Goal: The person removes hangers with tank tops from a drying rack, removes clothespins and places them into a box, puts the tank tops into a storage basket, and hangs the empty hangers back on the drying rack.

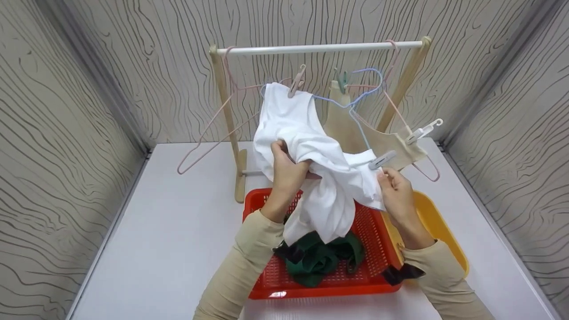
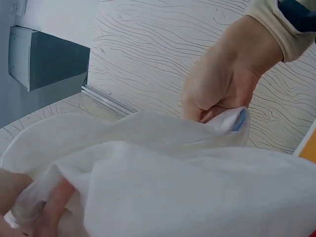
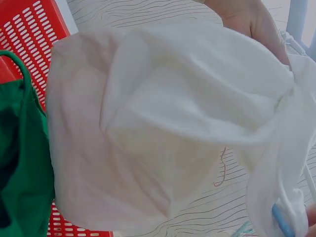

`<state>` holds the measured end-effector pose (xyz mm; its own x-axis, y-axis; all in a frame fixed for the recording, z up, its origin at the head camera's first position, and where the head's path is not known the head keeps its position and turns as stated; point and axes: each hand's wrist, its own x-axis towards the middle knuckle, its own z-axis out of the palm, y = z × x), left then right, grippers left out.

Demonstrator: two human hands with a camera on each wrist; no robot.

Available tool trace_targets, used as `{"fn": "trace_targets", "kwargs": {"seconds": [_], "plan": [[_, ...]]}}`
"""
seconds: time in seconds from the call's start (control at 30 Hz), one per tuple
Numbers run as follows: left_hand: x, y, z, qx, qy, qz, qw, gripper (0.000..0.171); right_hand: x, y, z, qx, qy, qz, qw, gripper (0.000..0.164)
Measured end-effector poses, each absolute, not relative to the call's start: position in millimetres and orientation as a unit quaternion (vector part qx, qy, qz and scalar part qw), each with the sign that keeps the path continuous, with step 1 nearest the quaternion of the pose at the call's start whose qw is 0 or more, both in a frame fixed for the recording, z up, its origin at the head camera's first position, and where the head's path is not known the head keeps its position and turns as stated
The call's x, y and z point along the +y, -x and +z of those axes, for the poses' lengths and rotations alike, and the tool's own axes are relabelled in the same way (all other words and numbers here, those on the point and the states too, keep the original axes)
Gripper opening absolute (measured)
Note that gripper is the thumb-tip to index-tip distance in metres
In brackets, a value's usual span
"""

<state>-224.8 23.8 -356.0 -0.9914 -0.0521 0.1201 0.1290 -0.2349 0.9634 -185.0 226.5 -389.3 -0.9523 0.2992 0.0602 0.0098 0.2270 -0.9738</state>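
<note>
A white garment (image 1: 329,204) hangs on a blue hanger (image 1: 355,100), held up in front of the rack. A beige clothespin (image 1: 295,84) clips its upper left part, and a grey clothespin (image 1: 382,159) sits on its right part. My left hand (image 1: 289,169) grips bunched cloth near the garment's middle; in the left wrist view some of its fingers are under the fabric. At the garment's right edge, just below the grey clothespin, my right hand (image 1: 395,191) pinches the cloth. A bit of the blue hanger (image 3: 281,220) shows through the fabric in the right wrist view.
Behind stands a drying rack (image 1: 320,48) with pink hangers (image 1: 204,133). A beige garment (image 1: 346,120) hangs there by clothespins, one white (image 1: 424,131). Below are a red basket (image 1: 324,291) with dark green cloth (image 1: 313,262) and a yellow basket (image 1: 444,231). Patterned walls enclose the white table (image 1: 155,231).
</note>
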Motion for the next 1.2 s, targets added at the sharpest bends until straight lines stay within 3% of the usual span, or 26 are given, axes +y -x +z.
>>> {"fn": "trace_targets", "kwargs": {"seconds": [0.3,0.63,0.9,1.2], "plan": [[28.3,222.4,-386.3,-0.645,0.024,-0.763,0.040,0.049,231.6,188.1,-400.5,-0.810,0.080,0.568,0.124,0.028],[32.8,219.9,-416.6,-0.742,0.061,-0.653,0.140,0.054,240.7,194.6,-414.3,-0.824,0.059,0.547,0.136,0.024],[29.9,214.8,-429.3,-0.797,0.069,-0.576,0.165,0.055,245.2,198.0,-418.8,-0.827,0.053,0.541,0.142,0.024],[21.2,208.8,-450.0,-0.857,0.137,-0.469,0.165,0.052,253.4,200.7,-424.5,-0.850,0.037,0.503,0.152,0.026]]}}
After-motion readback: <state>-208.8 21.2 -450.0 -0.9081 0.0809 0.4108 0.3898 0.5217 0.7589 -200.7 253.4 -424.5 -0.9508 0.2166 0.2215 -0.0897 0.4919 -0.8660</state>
